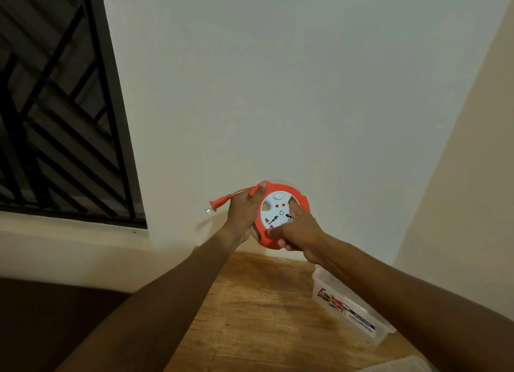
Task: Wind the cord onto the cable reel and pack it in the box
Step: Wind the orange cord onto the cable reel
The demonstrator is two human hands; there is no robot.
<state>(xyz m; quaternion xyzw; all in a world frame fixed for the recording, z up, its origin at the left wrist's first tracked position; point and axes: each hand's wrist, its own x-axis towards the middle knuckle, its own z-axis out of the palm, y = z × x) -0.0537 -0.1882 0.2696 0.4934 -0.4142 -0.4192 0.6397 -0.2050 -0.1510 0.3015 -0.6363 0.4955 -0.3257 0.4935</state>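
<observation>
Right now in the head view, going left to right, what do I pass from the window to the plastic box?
window grille → orange plug → left hand → cable reel → right hand → clear plastic box

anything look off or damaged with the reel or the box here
Nothing looks damaged. The cable reel is held up by the left hand and right hand; a short cord end with the plug still sticks out left. The box sits upright on the wooden table.
</observation>
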